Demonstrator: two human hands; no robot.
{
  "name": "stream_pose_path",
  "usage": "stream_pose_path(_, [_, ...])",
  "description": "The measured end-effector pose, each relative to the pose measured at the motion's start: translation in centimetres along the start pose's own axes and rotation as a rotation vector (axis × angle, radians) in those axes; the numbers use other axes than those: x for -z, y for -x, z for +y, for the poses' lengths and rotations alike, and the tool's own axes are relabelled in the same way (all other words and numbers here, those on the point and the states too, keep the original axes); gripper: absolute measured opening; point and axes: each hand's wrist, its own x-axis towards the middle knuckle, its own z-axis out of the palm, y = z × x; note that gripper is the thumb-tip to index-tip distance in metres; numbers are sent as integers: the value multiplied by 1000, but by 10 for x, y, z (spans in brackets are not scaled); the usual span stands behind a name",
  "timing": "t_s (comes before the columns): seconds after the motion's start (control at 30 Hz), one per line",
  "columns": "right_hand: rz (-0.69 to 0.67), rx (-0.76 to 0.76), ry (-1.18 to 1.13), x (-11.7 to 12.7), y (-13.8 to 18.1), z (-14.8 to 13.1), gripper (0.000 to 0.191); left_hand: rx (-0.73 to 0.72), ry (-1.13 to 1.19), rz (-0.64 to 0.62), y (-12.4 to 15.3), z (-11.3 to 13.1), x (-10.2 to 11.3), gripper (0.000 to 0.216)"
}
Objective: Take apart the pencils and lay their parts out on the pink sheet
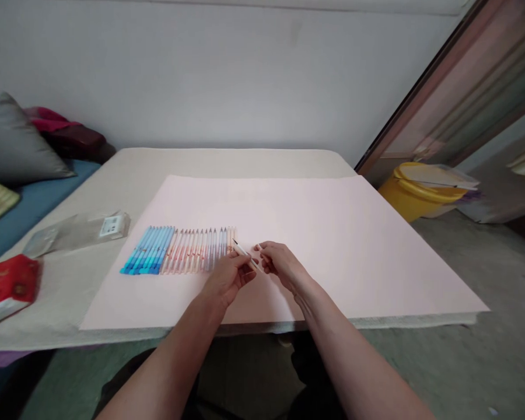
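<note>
Over the pink sheet, my left hand pinches a slim white pen, its dark tip pointing up and to the left. Close by on the right, my right hand has its fingers pinched on a small white piece that looks like a pen cap; the fingers partly cover it. Left of my hands lies a neat row of pens side by side. Several blue pens form its left end, and several pale pens with orange and grey tones continue it up to my left hand.
A clear plastic wrapper with a white label and a red tissue pack lie at the left of the cloth-covered table. Cushions are beyond. A yellow bucket stands on the floor at right.
</note>
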Motion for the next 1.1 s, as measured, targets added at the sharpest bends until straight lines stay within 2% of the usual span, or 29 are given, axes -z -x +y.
stream_pose_path(0.13, [-29, 28, 11, -3, -4, 4, 15, 18, -26, -22, -3, -10, -3, 16])
stream_pose_path(0.43, [-66, 179, 327, -3, -11, 17, 15, -22, -33, 5, -8, -23, -8, 16])
stream_pose_path(0.6, [-115, 245, 484, -4, -11, 16, 23, -65, -9, 10, -14, -30, -10, 17])
stream_pose_path(0.8, [-87, 321, 706, -4, -10, 13, 35, -133, -15, -43, -11, -33, -15, 26])
stream_pose_path(0.97, [-46, 302, 892, -6, -10, 14, 20, -129, -18, -1, -10, -32, -17, 36])
stream_pose_path(1.1, [-26, 273, 1033, -9, -9, 14, 12, -100, -32, 30, -13, -34, -15, 34])
